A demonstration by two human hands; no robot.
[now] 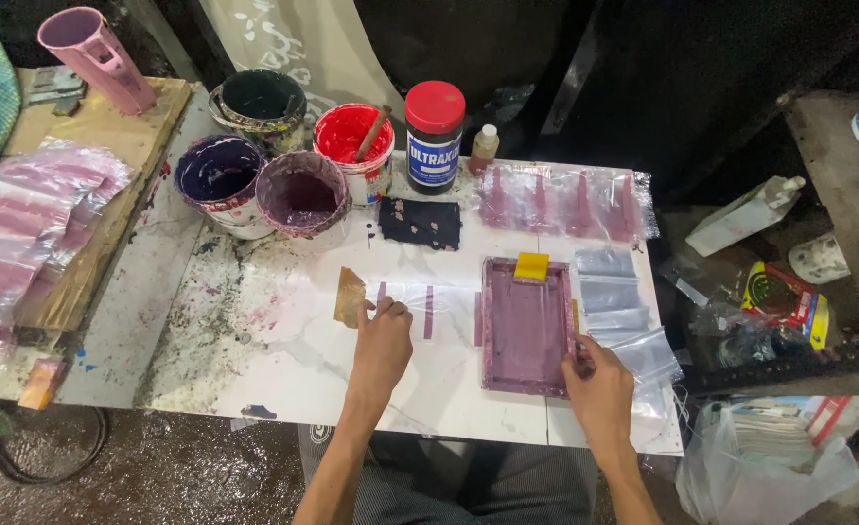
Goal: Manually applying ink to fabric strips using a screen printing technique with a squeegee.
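Observation:
My left hand (383, 340) rests flat on a clear plastic bag (429, 303) printed with purple stripes, lying on the white table (283, 369). My right hand (599, 384) grips the near right corner of a small purple-stained printing screen frame (526, 326). A yellow squeegee (531, 265) sits at the frame's far edge. A brown card scrap (349, 297) lies just left of my left hand.
Paint pots stand at the back: purple (217, 173), mauve (303, 192), red with a stick (353, 141), dark (259, 102), plus a red-capped jar (434, 136). Printed bags (565, 202) lie behind the frame, blank bags (619, 311) to its right, more stacked at far left (21, 224).

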